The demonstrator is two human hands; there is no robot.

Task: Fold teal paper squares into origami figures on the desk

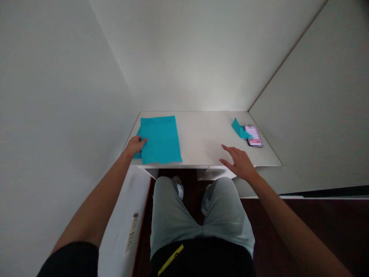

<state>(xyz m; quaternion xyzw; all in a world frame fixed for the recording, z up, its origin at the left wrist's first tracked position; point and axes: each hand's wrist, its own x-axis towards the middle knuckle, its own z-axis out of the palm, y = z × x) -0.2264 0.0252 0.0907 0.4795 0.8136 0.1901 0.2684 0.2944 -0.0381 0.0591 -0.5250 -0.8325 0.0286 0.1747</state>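
Note:
On the left part of the white desk (201,134) lies a turquoise sheet (161,140), flat; I cannot tell whether it is paper or cloth. My left hand (136,145) pinches its left edge, thumb on top. More turquoise material shows beneath and left of that edge, partly hidden by the hand. My right hand (238,161) hovers over the desk's front edge at right, fingers apart and holding nothing. Beyond it sits a smaller folded turquoise piece (240,130), one end raised, touching a pixelated phone-like object (254,135).
White walls (187,57) close in behind the desk and to the left, with a pale panel (323,107) at right. My legs (167,215) are below the desk's front edge. A socket strip (132,232) is low on the left wall, above a dark floor (302,227).

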